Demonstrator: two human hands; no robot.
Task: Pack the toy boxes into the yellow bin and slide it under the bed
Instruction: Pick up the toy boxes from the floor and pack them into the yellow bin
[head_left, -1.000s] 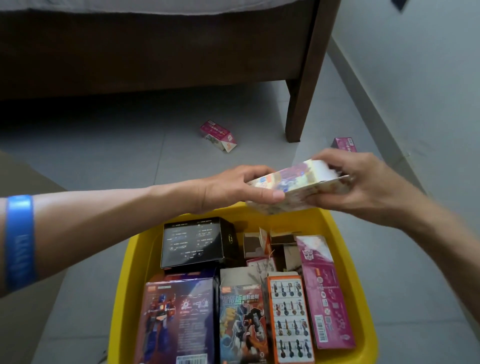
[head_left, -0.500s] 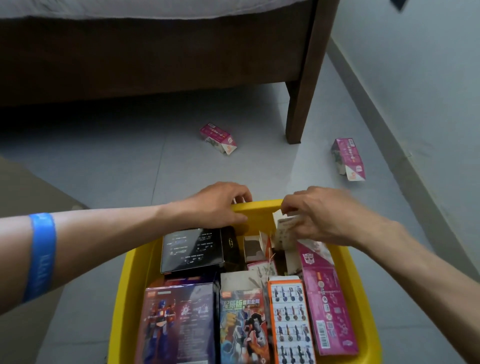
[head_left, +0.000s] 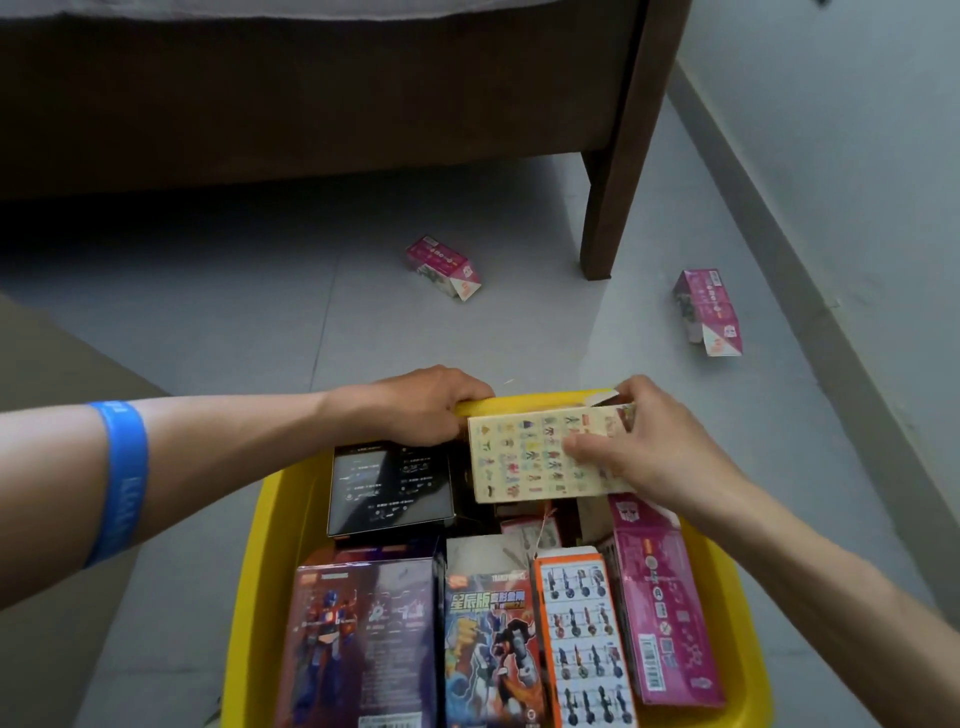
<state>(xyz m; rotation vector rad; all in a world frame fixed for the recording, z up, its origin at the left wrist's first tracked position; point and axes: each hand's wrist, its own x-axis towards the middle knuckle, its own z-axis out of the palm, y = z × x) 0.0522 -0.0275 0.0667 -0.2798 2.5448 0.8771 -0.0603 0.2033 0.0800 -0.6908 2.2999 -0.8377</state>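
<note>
A dark wooden bed spans the top of the view, its leg standing on the grey tiled floor. A yellow bin sits on the floor in front of the bed, packed with toy boxes. A purple box fills its near left corner, a robot-print box and an orange box stand beside it, and a long pink box lies along the right wall. A black box rests toward the far left corner. A cream box lies flat at the far right corner, on top of other boxes. The right hand presses on it, thumb on its face and fingers curled over its far end. The left hand grips the bin's far rim, fingers curled over the edge; a blue wristband circles that forearm. Two small pink boxes remain on the floor: one near the bed's leg, the other toward the right wall.
</note>
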